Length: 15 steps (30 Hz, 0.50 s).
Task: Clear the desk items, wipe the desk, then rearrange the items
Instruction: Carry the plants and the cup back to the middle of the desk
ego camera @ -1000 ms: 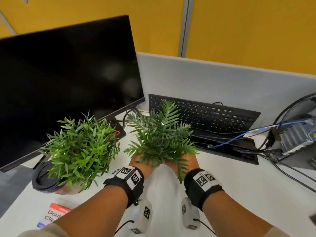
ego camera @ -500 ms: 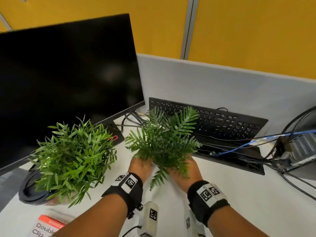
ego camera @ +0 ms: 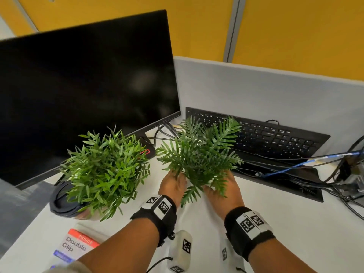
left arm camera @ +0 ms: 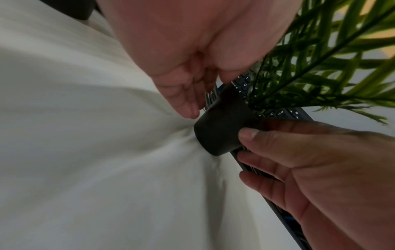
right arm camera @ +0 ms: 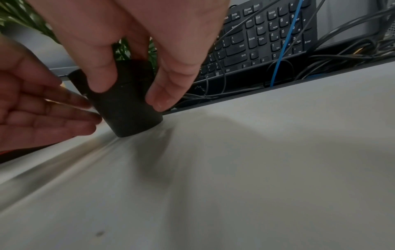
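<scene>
— Since a second ago both hands have pushed the fern plant (ego camera: 200,152) further from the body toward the keyboard (ego camera: 262,134), and its dark pot (right arm camera: 126,104) now meets the white desk (ego camera: 285,223) at its base, leaning a little.

— How are the hands set?

— Both forearms reach forward side by side, wrists banded in black. The left hand (ego camera: 173,186) is on the pot's left side, fingers (right arm camera: 64,111) nearly straight and laid flat along the wall. The right hand (ego camera: 223,192) comes from the right, its fingers (right arm camera: 102,74) bent down over the pot's near wall and pinching it, a thumb on one side, a finger on the other.

— So clamped?

— The right grips the pot; the left only rests against it, not curled.

— Where does it all sit?

— Fronds overlap the keyboard's near left corner. Just left stands a second bushy plant (ego camera: 104,170), beside a black cup lid (ego camera: 59,203), in front of the dark monitor (ego camera: 84,85). A box of double clips (ego camera: 76,245) lies near the left forearm. Cables (ego camera: 295,166) trail off to the right.
</scene>
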Available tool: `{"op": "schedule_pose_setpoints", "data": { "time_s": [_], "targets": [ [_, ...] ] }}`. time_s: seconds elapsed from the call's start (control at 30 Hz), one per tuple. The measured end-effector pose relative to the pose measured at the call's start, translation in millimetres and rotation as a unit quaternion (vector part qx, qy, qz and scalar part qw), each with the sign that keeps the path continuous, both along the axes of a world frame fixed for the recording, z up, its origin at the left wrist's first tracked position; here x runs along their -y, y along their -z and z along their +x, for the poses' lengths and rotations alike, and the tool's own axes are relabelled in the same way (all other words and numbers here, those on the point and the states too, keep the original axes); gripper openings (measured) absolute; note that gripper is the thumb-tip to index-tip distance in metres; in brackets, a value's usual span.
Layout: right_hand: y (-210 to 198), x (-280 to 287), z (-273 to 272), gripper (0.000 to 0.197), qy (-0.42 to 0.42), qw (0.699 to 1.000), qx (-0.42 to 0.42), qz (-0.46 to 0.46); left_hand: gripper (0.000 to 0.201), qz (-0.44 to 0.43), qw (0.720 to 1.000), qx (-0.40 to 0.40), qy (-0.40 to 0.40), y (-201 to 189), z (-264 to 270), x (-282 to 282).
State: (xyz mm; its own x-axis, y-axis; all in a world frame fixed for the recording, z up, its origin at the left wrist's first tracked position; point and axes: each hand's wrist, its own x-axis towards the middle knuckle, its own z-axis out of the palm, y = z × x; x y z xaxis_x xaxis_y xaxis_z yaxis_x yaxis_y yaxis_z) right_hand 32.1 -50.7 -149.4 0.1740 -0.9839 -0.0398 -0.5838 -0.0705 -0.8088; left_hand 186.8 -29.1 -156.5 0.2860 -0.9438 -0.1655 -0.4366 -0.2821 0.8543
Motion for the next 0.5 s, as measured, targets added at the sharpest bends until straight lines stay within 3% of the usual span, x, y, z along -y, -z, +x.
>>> {"op": "schedule_pose_setpoints", "data": {
  "time_s": [0.03, 0.1, 0.13, 0.17, 0.37, 0.5],
  "targets": [
    [-0.1, -2.8, -2.6, 0.033, 0.014, 1.0, -0.015, -0.002, 0.018, 0.015, 0.996, 0.083, 0.012, 4.2, 1.4, -6.5],
    [-6.4, -16.6, -7.8, 0.022, 0.065, 0.997, -0.033, 0.021, 0.008, 0.063, 0.989, 0.132, 0.036, -2.9, 3.2, -21.0],
    [-10.1, -25.3, -6.7, 0.015, 0.072, 0.996, -0.044, 0.036, 0.017, 0.06, 0.984, 0.152, 0.064, -11.6, 0.6, -30.3],
    [-13.7, -35.1, -1.8, 0.011, 0.067, 0.995, -0.058, 0.049, 0.024, 0.044, 0.984, 0.157, 0.073, -16.1, -1.8, -41.5],
    [-27.5, -90.1, 35.7, 0.015, -0.05, 0.988, -0.085, 0.122, 0.022, 0.058, 0.994, 0.09, 0.031, -49.7, 11.7, -109.3],
    [-40.5, -126.3, 83.8, 0.016, -0.174, 0.976, -0.072, 0.111, 0.011, 0.065, 0.99, 0.122, -0.002, -68.4, 55.2, -161.6]
  ]
}}
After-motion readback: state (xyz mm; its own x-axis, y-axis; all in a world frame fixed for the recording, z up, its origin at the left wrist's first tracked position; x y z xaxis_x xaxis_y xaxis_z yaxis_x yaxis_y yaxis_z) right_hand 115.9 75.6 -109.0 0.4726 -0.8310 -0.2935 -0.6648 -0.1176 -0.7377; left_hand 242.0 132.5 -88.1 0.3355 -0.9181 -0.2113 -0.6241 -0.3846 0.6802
